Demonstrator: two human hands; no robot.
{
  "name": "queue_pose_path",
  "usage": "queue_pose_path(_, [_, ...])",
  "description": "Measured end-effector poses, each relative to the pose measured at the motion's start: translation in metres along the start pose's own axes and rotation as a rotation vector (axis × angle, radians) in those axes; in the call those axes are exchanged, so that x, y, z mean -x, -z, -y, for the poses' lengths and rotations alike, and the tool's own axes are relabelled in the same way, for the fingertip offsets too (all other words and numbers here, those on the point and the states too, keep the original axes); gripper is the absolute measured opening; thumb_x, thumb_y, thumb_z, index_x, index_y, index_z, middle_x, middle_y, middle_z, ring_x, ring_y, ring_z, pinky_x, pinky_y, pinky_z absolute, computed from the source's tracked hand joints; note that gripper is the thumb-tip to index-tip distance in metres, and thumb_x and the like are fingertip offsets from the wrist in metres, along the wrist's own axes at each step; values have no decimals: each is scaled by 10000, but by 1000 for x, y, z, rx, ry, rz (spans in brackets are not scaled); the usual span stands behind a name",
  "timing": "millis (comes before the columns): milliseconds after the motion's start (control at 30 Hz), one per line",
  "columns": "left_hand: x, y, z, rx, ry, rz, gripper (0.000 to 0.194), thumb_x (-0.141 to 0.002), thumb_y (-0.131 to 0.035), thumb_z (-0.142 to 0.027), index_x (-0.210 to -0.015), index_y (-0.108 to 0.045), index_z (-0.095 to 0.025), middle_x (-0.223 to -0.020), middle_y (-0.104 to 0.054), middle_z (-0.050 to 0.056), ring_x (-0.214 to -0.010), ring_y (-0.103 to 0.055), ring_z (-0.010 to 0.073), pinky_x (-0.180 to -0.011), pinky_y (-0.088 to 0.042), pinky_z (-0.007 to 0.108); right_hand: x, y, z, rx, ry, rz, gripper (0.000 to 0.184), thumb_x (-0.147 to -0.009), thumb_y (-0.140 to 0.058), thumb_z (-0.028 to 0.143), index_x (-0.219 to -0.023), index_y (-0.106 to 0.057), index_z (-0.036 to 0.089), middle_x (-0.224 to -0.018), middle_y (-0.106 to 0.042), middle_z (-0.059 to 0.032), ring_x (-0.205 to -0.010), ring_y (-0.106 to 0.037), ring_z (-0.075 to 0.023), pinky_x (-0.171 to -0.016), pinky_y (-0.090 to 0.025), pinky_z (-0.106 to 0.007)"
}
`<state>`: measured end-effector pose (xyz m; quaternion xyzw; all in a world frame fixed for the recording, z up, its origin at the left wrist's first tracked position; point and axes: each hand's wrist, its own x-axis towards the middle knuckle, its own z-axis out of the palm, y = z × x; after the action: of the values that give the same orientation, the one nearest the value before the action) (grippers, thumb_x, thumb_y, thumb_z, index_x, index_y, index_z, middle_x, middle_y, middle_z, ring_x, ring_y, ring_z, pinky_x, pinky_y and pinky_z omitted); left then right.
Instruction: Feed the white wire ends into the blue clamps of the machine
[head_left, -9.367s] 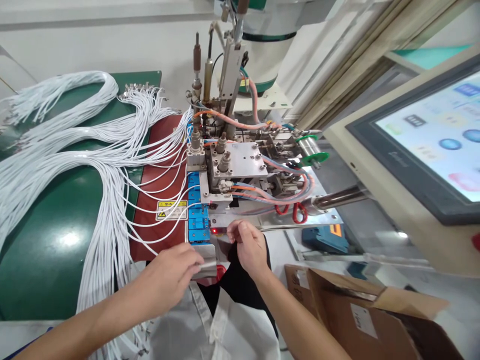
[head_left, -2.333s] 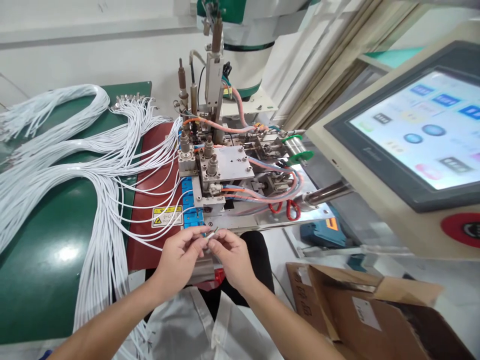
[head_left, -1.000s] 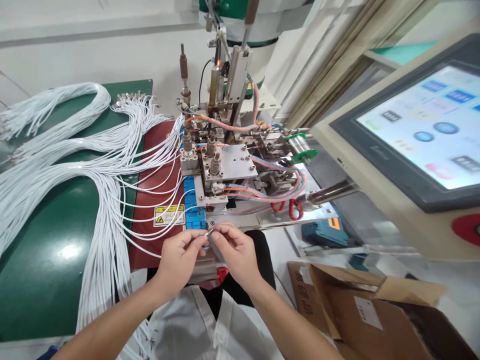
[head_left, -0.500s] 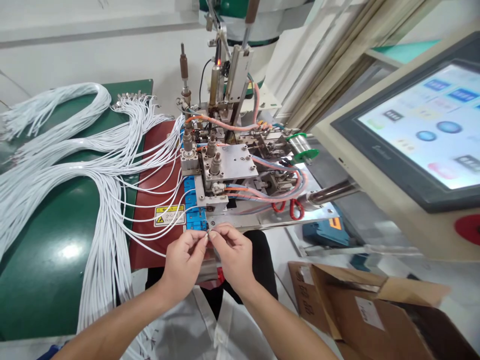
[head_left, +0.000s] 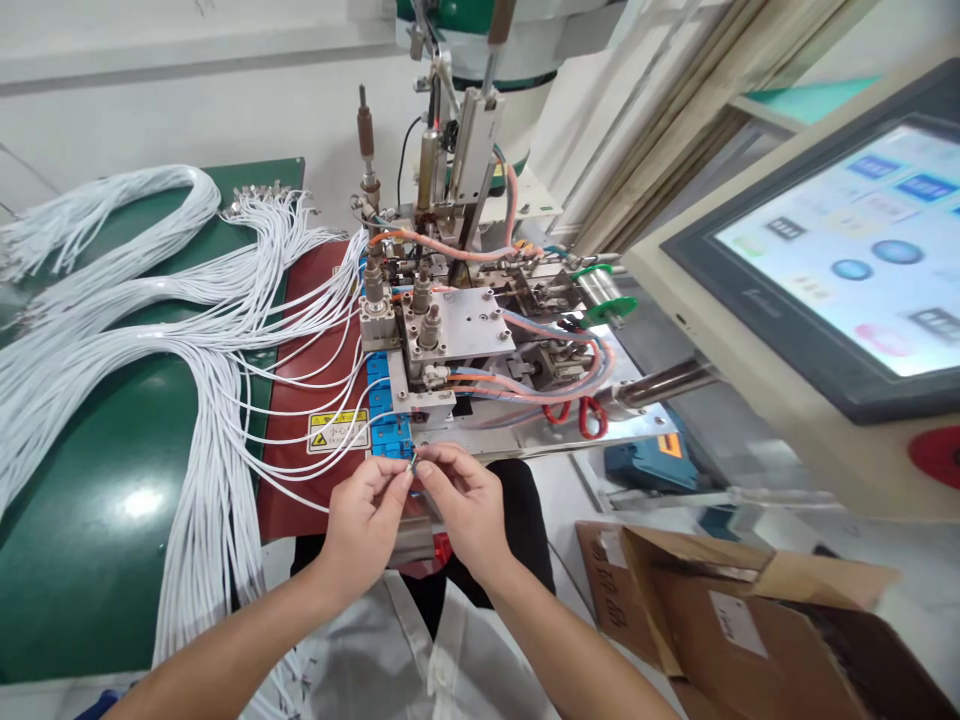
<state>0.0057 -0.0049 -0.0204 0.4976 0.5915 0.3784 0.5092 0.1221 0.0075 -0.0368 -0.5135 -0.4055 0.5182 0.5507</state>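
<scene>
Your fingertips cover most of the cable end, so its individual wires are hard to make out, and your left hand hides where it joins a cable. You pinch it between left thumb and forefinger, just in front of the blue fixture. Your right hand has thumb and forefinger nearly together at its tip; you cannot tell whether they grip it. Its long axis slants, tip pointing away from you. The cardboard box stands open, its contents indistinct.
</scene>
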Motion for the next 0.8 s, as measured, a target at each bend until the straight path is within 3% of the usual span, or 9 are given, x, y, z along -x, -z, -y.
queue_pose_path(233, [0, -1, 3, -18, -3, -14, 170, -819, -497, -324, -829, -554, -163, -688, -596, -6, -575, -552, 106, -556, -456, 211, 0, -3, -1, -38, -54, -18, 110, -705, -591, 204, -601, -577, 169, -625, -538, 13, -590, -513, -112, -576, -432, -241])
queue_pose_path(367, [-1, 0, 1, -43, -9, -12, 169, -815, -498, -315, -825, -560, -159, -680, -602, -3, -582, -553, 108, -561, -445, 204, 0, -1, -1, 98, 98, 3, 86, -718, -560, 175, -633, -569, 174, -662, -535, 1, -614, -511, -119, -573, -425, -243])
queue_pose_path(467, [-1, 2, -1, -49, -14, 32, 165, -812, -490, -290, -833, -583, -156, -735, -625, 18, -640, -572, 121, -607, -451, 214, -4, 4, 5, 215, 202, 92, 67, -720, -546, 156, -666, -579, 178, -691, -542, -12, -638, -523, -128, -584, -431, -250])
queue_pose_path(600, [-5, 10, -5, -110, -27, 114, 165, -796, -493, -271, -821, -618, -166, -687, -627, 9, -577, -554, 115, -564, -442, 202, -12, 15, 19, 366, 233, 214, 110, -701, -564, 149, -597, -547, 181, -628, -527, 2, -566, -485, -110, -519, -400, -227])
queue_pose_path(733, [-11, 21, -11, -267, -54, 313, 149, -773, -501, -232, -722, -633, -184, -628, -605, -15, -522, -511, 102, -507, -408, 185, -19, 27, 29, 559, 252, 498, 110, -707, -544, 132, -614, -569, 185, -624, -530, 9, -581, -483, -111, -531, -387, -223])
queue_pose_path(800, [-13, 23, -12, -320, -53, 362, 148, -765, -503, -224, -674, -614, -186, -590, -583, -29, -507, -490, 97, -494, -388, 182, -19, 28, 28, 599, 257, 559, 107, -707, -547, 130, -622, -579, 185, -632, -534, 7, -602, -490, -117, -554, -385, -232])
